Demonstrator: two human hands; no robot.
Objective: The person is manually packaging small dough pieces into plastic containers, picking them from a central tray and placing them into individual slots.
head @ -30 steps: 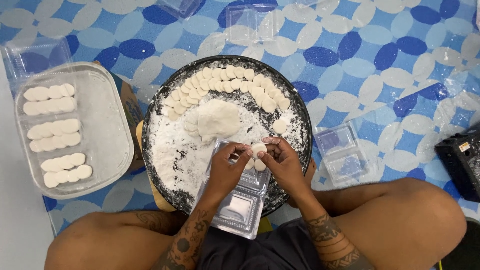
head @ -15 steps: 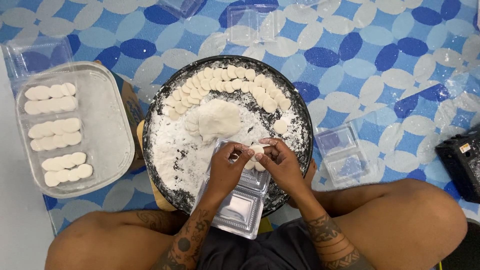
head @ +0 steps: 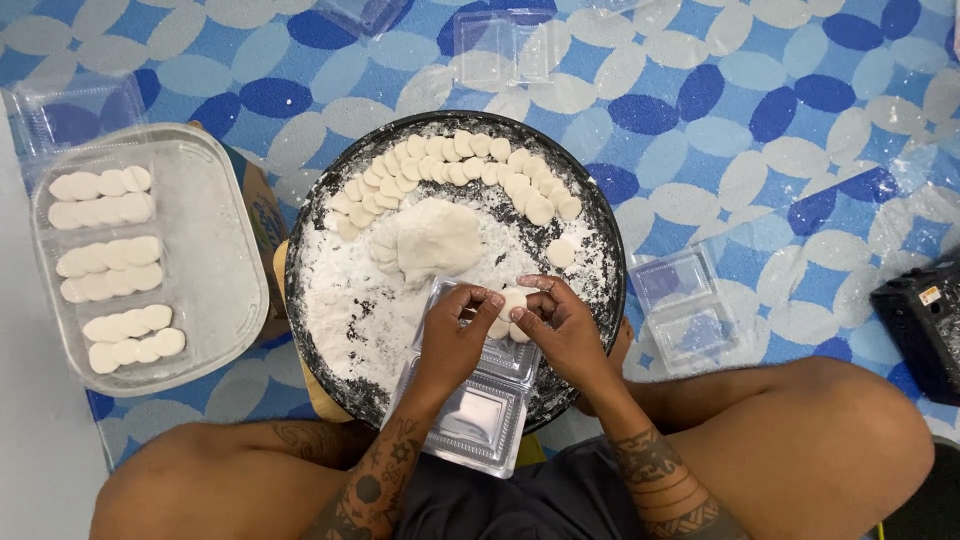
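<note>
1. Small white floured dough discs (head: 508,312), soft and matte, stacked on edge in a short row between both hands, over the far end of the clear hinged plastic clamshell box (head: 470,400).
2. Left hand (head: 452,338) closes on the row's left end; right hand (head: 562,328) pinches its right end, equally near. The row's long axis runs left to right.
3. Box rests on the near rim of the round black flour-dusted tray (head: 330,190).
4. Pale dough lump (head: 436,238) and arc of cut discs (head: 455,165) lie beyond.
5. Translucent rectangular tray of packed disc rows (head: 220,280) stands to the left.

Looked like home food prep on the floor: patterned blue mat (head: 760,130), floured round tray (head: 330,200) w/ dough pieces (head: 470,160).
</note>
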